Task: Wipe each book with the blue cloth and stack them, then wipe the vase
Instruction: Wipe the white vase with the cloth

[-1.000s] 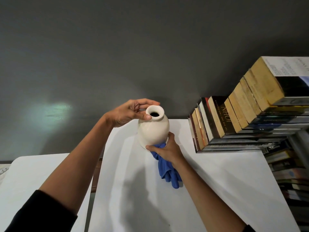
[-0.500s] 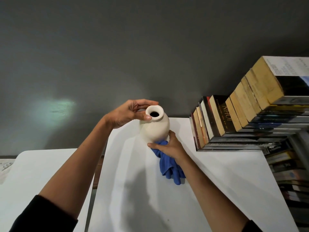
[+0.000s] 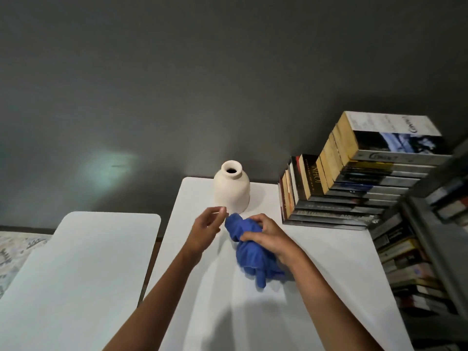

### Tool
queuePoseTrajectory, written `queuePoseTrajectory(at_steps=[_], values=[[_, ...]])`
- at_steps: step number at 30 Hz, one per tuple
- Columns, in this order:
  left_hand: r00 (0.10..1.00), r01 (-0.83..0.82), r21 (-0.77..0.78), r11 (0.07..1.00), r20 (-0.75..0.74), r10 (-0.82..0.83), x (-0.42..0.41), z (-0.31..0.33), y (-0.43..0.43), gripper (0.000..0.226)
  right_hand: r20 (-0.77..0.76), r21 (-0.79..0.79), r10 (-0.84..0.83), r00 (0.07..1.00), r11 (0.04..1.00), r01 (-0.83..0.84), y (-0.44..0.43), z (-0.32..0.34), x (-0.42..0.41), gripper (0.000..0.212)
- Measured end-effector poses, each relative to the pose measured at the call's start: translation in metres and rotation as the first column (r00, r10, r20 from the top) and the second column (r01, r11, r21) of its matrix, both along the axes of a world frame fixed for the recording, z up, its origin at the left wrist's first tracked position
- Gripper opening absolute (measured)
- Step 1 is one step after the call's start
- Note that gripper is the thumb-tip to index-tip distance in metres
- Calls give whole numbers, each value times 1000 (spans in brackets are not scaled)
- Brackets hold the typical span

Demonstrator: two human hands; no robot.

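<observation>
Across the middle of the view runs the white worktop (image 3: 316, 287), with a second white table (image 3: 76, 262) to its left over a narrow gap and a crowded bookshelf (image 3: 430, 236) close on its right. At the worktop's far right corner the stack of books (image 3: 354, 183) stands tall, its upper books offset from the lower, so the stacking looks done. The vase (image 3: 231, 193) stands upright near the far edge, left of the stack and apart from it, with nothing touching it. Just in front of its base lies the blue cloth (image 3: 249, 252), bunched, and the right hand (image 3: 268, 236) grips it with curled fingers. The left hand (image 3: 206, 229) hovers beside the cloth, fingers loosely bent, holding nothing.

The vase wipe seems the step in hand. It would go best with the left hand steadying the neck while the cloth sweeps round the belly, because a push away could send the vase off the far edge. Open room lies on the bare near half, while the stack crowds the right.
</observation>
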State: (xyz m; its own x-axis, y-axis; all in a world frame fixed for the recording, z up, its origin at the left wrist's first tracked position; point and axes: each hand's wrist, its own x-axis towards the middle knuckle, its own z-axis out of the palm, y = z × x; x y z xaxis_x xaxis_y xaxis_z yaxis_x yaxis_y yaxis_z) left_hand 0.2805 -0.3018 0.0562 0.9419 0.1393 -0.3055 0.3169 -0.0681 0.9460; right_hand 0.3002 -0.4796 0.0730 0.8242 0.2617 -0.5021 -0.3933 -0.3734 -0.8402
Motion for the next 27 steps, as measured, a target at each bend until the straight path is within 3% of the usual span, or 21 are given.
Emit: queuePoseTrajectory(at_steps=[4,7,10,13,16,18,23,27], values=[[969,192,-180,965,-124,-216,-36,18,-20,33,24,92,56,998,994,-58,-14,19,-24,41],[977,177,-159,971,-90,-193,-62,34,-37,29,59,129,107,993,985,-113,-34,33,-52,41],[985,165,-140,976,-19,-169,-81,41,-50,29,40,128,98,994,986,-102,-52,39,-77,56],[981,192,-112,975,61,-186,-96,50,-55,26,-24,38,132,991,991,-131,-71,41,-96,58],[958,272,-110,956,124,-258,-115,59,-60,32,-29,-128,339,940,932,-340,-87,44,-108,58],[956,270,-118,956,150,-251,-129,60,-61,37,-28,-152,440,898,886,-439,-95,47,-116,53],[978,169,-152,974,146,-147,-160,51,-48,46,-1,39,464,886,885,-464,-100,63,-138,34],[998,-23,1,1000,53,23,-182,43,-57,50,30,209,421,907,884,-417,-91,67,-154,28]])
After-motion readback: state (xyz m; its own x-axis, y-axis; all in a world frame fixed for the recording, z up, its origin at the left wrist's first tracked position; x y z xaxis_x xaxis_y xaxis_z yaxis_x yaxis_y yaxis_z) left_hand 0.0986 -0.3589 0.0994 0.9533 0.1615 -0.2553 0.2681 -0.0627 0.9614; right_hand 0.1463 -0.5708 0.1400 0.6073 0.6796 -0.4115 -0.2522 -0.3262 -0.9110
